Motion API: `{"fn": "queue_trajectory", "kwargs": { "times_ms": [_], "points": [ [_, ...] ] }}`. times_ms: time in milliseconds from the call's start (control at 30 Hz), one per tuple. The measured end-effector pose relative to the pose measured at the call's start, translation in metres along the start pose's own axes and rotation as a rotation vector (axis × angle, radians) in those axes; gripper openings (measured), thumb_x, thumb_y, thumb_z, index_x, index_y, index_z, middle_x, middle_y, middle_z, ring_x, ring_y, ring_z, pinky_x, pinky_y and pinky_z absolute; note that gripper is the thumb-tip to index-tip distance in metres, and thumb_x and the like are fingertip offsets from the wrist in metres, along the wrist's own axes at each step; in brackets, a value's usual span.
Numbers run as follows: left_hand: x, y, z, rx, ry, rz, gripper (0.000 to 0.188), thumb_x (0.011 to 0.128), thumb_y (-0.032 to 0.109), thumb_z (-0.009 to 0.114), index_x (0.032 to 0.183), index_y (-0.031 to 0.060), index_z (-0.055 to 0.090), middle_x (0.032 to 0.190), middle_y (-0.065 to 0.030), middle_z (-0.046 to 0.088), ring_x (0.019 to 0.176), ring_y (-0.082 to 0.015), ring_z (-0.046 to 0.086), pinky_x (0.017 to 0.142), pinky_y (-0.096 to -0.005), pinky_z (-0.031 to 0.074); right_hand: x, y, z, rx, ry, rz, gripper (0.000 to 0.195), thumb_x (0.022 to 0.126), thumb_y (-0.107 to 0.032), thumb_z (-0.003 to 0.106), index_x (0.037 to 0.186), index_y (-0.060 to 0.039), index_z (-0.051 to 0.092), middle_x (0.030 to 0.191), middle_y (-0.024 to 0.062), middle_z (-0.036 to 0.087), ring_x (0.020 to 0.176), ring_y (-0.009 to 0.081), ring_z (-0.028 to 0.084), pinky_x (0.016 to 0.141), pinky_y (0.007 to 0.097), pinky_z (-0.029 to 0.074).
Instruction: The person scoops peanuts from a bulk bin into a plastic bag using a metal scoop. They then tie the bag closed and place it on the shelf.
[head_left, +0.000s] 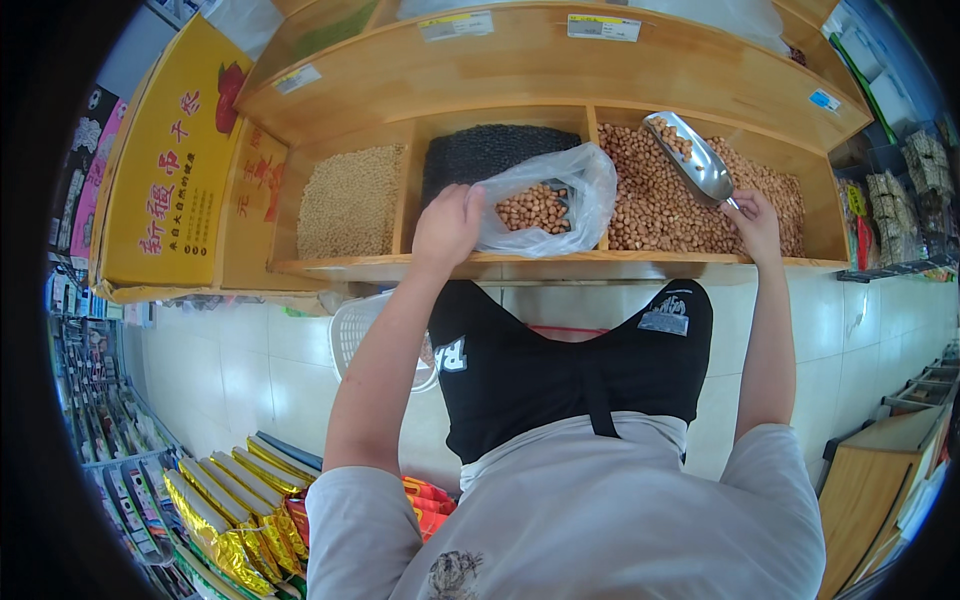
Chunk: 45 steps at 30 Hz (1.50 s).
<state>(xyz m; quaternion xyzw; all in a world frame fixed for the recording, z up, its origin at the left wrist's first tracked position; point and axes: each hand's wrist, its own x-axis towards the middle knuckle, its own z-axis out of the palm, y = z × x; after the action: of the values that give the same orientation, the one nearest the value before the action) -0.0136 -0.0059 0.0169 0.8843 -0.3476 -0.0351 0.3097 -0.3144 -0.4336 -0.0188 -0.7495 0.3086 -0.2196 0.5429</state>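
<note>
My left hand (450, 225) grips the rim of a clear plastic bag (592, 180), whose mouth faces up over the bin's front edge. Brown peanuts (532, 208) lie inside the bag. With thumb and fingers, my right hand (752, 216) holds the handle of a metal scoop (703, 166). A few peanuts sit toward the scoop's far end. Beneath the scoop, a compartment of loose peanuts (652, 202) fills the right of the wooden bin. Black beans (495, 150) occupy the middle compartment, partly hidden by the bag. Small pale beans (349, 199) fill the left one.
A higher wooden tier (525, 67) with price labels rises behind the bins. A yellow carton (172, 165) stands at the left. Below the bin's front edge is a white plastic basket (352, 334). Gold-foil packages (225, 510) stand behind me at lower left; packaged goods (892, 202) line the right.
</note>
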Motion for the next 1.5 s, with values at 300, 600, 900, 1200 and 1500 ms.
{"fn": "queue_trajectory", "kwargs": {
  "times_ms": [300,600,900,1200,1500],
  "points": [
    [0.001,-0.006,0.002,0.014,-0.005,0.045,0.043,0.109,0.035,0.046,0.099,0.0,0.068,0.103,-0.0232,0.067,0.099,-0.0459,0.065,0.087,-0.0543,0.052,-0.015,-0.037,0.005,0.024,0.033,0.061,0.025,0.094,-0.003,0.078,0.115,0.0003,0.064,0.102,0.0066,0.074,0.08,0.0086,0.065,0.064,0.0233,0.051],
    [0.001,-0.007,0.004,-0.004,0.03,0.058,0.041,0.11,0.032,0.047,0.096,0.0002,0.068,0.095,-0.0219,0.066,0.094,-0.0434,0.065,0.085,-0.0511,0.051,-0.078,-0.197,0.039,-0.522,-0.071,-0.36,0.024,0.089,-0.01,0.082,0.11,-0.0047,0.071,0.099,0.0091,0.078,0.093,0.0219,0.077,0.079,0.0315,0.058],
    [-0.001,-0.005,0.003,-0.026,0.067,0.083,0.04,0.11,0.032,0.048,0.096,-0.0004,0.067,0.095,-0.0223,0.065,0.094,-0.0441,0.064,0.084,-0.052,0.05,-0.098,-0.235,0.055,-1.033,-0.125,-0.439,0.026,0.082,-0.015,0.085,0.105,-0.013,0.074,0.093,0.008,0.078,0.085,0.0289,0.076,0.075,0.0389,0.058],
    [-0.001,-0.005,0.003,-0.019,0.065,0.079,0.039,0.109,0.032,0.049,0.095,-0.0002,0.067,0.094,-0.0217,0.065,0.093,-0.0438,0.064,0.083,-0.0521,0.051,-0.086,-0.215,0.002,-0.963,0.022,-0.246,0.028,0.081,-0.016,0.086,0.106,-0.013,0.072,0.094,0.008,0.079,0.089,0.0303,0.075,0.075,0.0411,0.056],
    [0.001,-0.005,0.003,-0.006,0.048,0.056,0.038,0.108,0.031,0.049,0.098,-0.0001,0.069,0.097,-0.0216,0.066,0.094,-0.0436,0.065,0.084,-0.0517,0.051,-0.058,-0.141,-0.009,-0.936,-0.09,-0.102,0.028,0.081,-0.018,0.087,0.104,-0.0109,0.073,0.095,0.0084,0.079,0.09,0.0279,0.076,0.077,0.04,0.057]
  ]
}}
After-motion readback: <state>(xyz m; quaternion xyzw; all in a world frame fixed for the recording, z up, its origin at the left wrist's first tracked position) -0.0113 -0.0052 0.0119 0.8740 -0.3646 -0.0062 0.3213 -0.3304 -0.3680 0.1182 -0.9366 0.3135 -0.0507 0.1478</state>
